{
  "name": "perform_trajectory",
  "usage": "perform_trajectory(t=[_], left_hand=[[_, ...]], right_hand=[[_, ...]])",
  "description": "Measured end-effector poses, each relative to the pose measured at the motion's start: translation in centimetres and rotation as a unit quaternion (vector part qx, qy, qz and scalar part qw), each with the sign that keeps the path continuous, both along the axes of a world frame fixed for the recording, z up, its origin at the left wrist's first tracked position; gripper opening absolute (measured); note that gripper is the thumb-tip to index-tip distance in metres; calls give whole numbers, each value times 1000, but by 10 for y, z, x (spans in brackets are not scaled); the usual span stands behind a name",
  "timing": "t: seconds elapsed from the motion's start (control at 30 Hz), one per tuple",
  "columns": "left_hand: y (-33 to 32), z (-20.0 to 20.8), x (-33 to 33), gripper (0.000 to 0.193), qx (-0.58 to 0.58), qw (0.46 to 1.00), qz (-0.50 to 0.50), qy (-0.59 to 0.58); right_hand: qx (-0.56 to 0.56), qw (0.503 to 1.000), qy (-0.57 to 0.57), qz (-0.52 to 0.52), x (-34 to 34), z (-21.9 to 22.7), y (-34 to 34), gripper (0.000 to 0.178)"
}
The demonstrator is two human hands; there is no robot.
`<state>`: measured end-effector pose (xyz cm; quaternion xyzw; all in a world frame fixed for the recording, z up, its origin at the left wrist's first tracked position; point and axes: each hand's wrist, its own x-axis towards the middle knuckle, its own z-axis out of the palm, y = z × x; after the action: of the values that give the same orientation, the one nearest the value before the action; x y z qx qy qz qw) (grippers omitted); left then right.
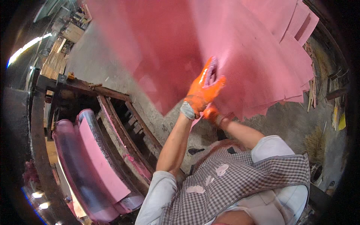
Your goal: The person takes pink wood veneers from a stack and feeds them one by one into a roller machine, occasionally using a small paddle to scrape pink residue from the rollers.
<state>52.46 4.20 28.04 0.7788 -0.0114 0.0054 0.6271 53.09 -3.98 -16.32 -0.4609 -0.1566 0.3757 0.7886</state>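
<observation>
Large thin pink sheets, which look like wood veneer (255, 63), spread in overlapping layers with ragged edges ahead of me. A darker pink sheet (161, 48) slants down at the left, one corner low beside my left wrist. My left hand (204, 88), in an orange glove with pink smears inside the fingers, is raised in front of the sheets; its fingers stretch upward and the thumb stands apart. Lower and just right of it, my right hand (212, 113), also orange-gloved, is closed at the sheets' near edge. My left wrist partly covers its fingers.
On my left stands a machine with long pink-coated rollers (97, 150) in a dark, stained frame (80, 85). Stacked wood pieces (56, 62) lie at the far left. Concrete floor (101, 62) shows between. Thin strips (312, 86) and a straw-like bundle (315, 142) are at the right.
</observation>
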Motion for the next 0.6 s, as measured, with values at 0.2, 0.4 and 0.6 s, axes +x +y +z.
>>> perform_trajectory(t=[0.2,0.4,0.6], left_hand=[[32,-49,-55,75,94,991,34,-84],[107,-100,-204,67,-81,948,309,9],[170,-148,-407,63,-47,723,688,-30]], right_hand=[[-628,730,13,-267,73,118,-141,57],[-722,566,-305,257,46,-58,-172,55],[-655,670,-252,241,-25,-14,-12,65]])
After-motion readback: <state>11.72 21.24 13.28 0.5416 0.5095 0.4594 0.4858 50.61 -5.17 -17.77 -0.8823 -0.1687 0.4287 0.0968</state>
